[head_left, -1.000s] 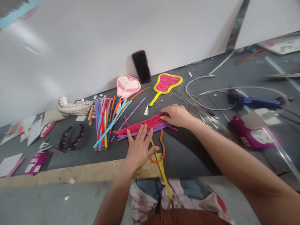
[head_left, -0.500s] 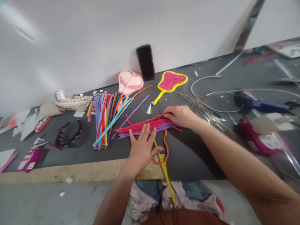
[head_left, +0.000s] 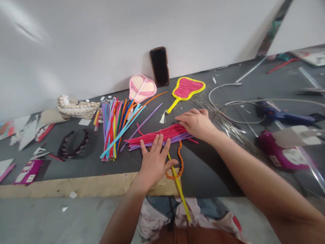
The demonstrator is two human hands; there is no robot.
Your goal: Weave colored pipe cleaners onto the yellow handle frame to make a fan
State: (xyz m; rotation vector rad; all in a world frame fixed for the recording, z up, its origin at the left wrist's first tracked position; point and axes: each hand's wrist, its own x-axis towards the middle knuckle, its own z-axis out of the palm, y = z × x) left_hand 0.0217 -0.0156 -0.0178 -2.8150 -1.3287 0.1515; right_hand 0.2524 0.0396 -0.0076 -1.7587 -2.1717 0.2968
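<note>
Head view: a white wall (head_left: 101, 40) fills the top from 9 round to 2 o'clock. Below it a dark grey surface (head_left: 208, 169) runs across the middle, edged at 7 o'clock by a bare wooden strip (head_left: 83, 185).

At 9 o'clock of centre a wide spread of mixed-colour pipe cleaners (head_left: 115, 125) lies flat. Just beside it, at the centre, is the red and purple bundle (head_left: 154, 136) of pipe cleaners, running from 9 to 3 o'clock.

The right hand (head_left: 199, 122) reaches in from 4 o'clock. It lies palm down on the bundle's right end with fingers stretched out flat, closed round nothing. The left hand (head_left: 155, 162) comes up from 6 o'clock and is spread flat on the surface. Its fingertips touch the bundle's near edge and grip nothing.

At 3 o'clock sits a magenta glue gun (head_left: 281, 152), with a blue glue gun (head_left: 284, 113) beyond it. Thin steel wires (head_left: 223, 120) fan out between the guns and the right hand.

At 12 o'clock lie a yellow-rimmed fan (head_left: 186, 88) and a pale pink fan (head_left: 141, 87). A black phone (head_left: 159, 66) leans on the wall between them. A shell-covered piece (head_left: 76, 108) sits at 10 o'clock.

Just right of the left thumb, an orange loop (head_left: 180, 162) crosses a yellow pipe cleaner (head_left: 181, 195). The yellow one hangs over the near edge at 6 o'clock.
</note>
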